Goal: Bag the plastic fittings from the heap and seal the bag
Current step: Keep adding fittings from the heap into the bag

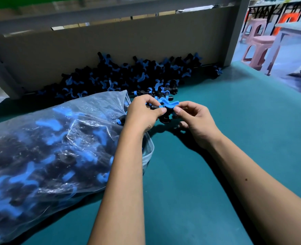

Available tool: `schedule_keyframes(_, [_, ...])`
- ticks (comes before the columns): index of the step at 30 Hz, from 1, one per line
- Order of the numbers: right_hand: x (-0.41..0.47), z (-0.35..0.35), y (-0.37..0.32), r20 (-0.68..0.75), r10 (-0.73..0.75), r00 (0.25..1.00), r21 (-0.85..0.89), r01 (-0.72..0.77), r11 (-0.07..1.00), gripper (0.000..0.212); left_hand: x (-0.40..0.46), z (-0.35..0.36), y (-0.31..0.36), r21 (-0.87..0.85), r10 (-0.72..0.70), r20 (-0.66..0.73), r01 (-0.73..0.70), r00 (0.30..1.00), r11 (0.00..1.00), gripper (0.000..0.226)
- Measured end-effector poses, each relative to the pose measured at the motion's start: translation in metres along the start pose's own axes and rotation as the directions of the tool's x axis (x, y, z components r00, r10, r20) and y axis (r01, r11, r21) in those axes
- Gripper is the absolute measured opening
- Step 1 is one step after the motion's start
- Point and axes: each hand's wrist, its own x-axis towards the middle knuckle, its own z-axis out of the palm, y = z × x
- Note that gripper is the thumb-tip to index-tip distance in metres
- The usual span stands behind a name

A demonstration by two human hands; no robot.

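**Both hands on a fitting beside the bag**

Green tabletop (pixel 225 138) fills my view, with a tall grey board (pixel 110 46) standing along its far edge. Against that board lies the heap (pixel 128 75) of black and blue fittings. One stray fitting (pixel 217 71) sits apart from it, by the grey post (pixel 238 29) on the right.

On the left lies a clear plastic bag (pixel 49 147). It is already stuffed with black and blue fittings. Its mouth points toward the heap and is not sealed.

My left hand (pixel 142 114) is just past the bag's mouth, and the forearm lies across the bag's open edge. My right hand (pixel 194 119) is close beside it. Between them I hold up a fitting (pixel 165 106) just above the tabletop, near the front of the heap. The left fingers (pixel 151 99) are curled round its left side. The right fingers (pixel 178 109) pinch its blue wing from the right. I cannot tell if the left hand holds more than one piece.

Far off on the right I see a pink stool (pixel 257 43) and a white table (pixel 294 29).
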Motion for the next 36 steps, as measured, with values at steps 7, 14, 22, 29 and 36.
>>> schedule_keyframes(7, [0.004,-0.004,0.0,-0.177,0.021,0.984,0.135,0.003,0.991,0.006,0.004,-0.007,0.001,-0.14,-0.062,-0.087,0.049,0.994,0.989,0.013])
schedule_keyframes(14, [-0.004,0.006,0.0,0.0,-0.023,1.0,0.105,0.023,0.994,0.006,-0.004,-0.007,0.006,-0.075,-0.031,0.089,0.037,0.996,0.996,0.015])
schedule_keyframes(22, [-0.001,0.001,-0.001,-0.146,0.0,0.989,0.197,0.029,0.98,0.008,-0.004,-0.014,0.008,-0.18,-0.085,0.073,0.097,0.994,0.979,0.014])
schedule_keyframes(29, [-0.002,0.007,0.004,-0.341,-0.169,0.925,-0.145,0.126,0.981,0.017,0.0,-0.01,0.006,-0.286,-0.143,-0.035,0.127,0.989,0.95,0.018])
schedule_keyframes(36, [-0.009,0.025,0.005,-0.141,-0.379,0.915,-0.546,0.247,0.801,0.039,-0.003,-0.004,0.012,-0.279,-0.123,-0.025,0.111,0.992,0.954,0.023])
